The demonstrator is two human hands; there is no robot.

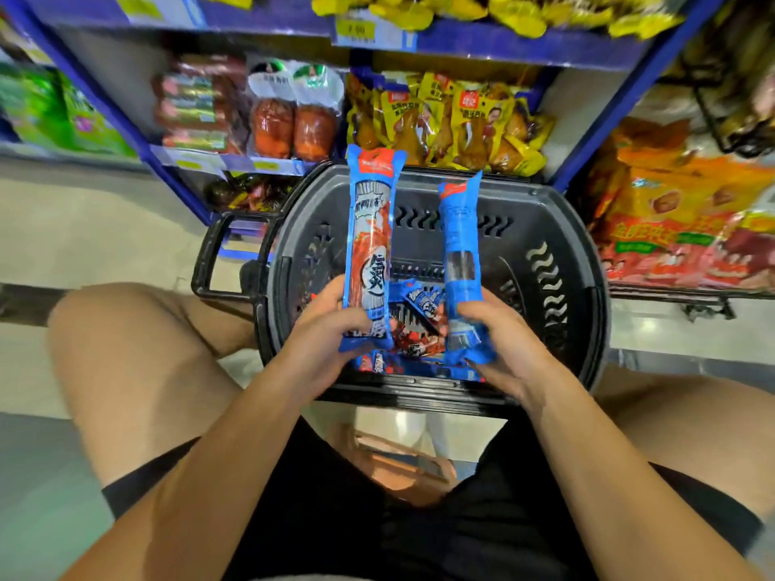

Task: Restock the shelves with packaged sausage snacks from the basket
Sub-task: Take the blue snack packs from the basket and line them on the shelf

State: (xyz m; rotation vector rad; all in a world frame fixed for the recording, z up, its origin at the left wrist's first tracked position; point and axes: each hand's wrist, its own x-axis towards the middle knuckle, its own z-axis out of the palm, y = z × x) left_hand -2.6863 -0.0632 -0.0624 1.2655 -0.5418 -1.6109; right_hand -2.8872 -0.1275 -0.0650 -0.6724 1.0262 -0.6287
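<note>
- Your left hand (331, 329) grips a glossy blue sausage pack (369, 245), long and upright.
- Your right hand (495, 341) grips another tubular pack (459, 262).
- Black slotted plastic basket (545, 266) sits beneath.

Yellow chicken-leg packs (453, 123) sit beside two vacuum-packed orange meats (291, 123), with orange snack bags (679, 220) far right.

Single head-worn wide-angle view, looking steeply down and forward, close over the person's knees and basket (587, 262), shelves (524, 50) at the far edge, floor left
</note>
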